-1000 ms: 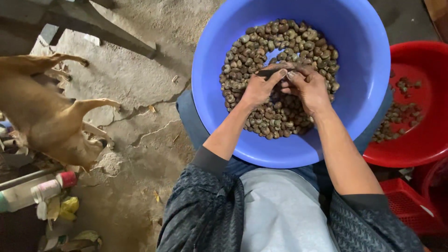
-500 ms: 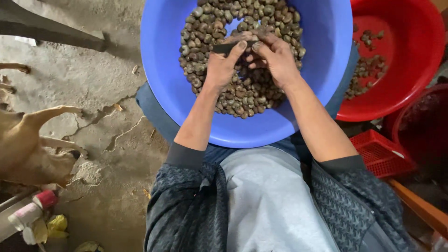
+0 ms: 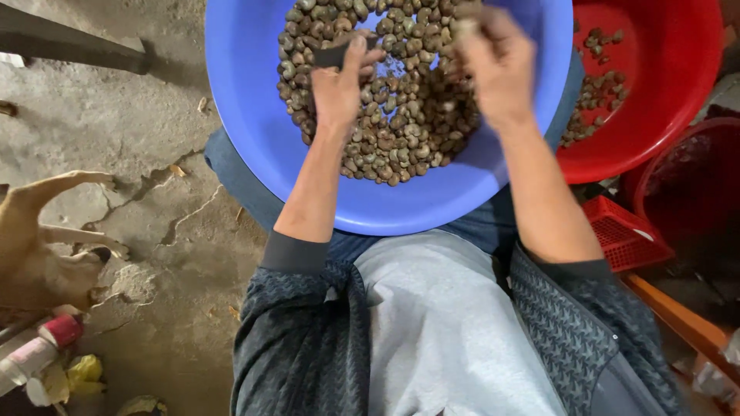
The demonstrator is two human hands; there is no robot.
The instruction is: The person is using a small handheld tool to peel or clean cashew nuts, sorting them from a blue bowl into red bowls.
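Cashew nuts worked over a blue basin

Cashew nuts [image 3: 393, 123] in their grey-brown shells are heaped in a large blue plastic basin [image 3: 254, 115] that is rested on the seated person's lap. A short dark blade [image 3: 333, 55] is gripped in the left hand [image 3: 337, 91], the thumb laid along it and the fingers closed around the handle. The right hand [image 3: 499, 65] is raised just above the heap, blurred by motion; its fingers appear pinched narrowly around a small pale piece [image 3: 465, 29], though what exactly is held cannot be told. The two hands are apart, with the heap between them.

A red basin [image 3: 678, 100] is set just beside the blue one, on the person's right, and a smaller lot of nuts is seen in it. A red slotted crate [image 3: 628, 239] lies below it. A tan dog [image 3: 38, 246] is lying on the cracked concrete floor [image 3: 154, 154] at the left.

The step in hand is judged to be the handling of a single nut between cuts. Care with the blade near the fingers would be called for by any further cut.
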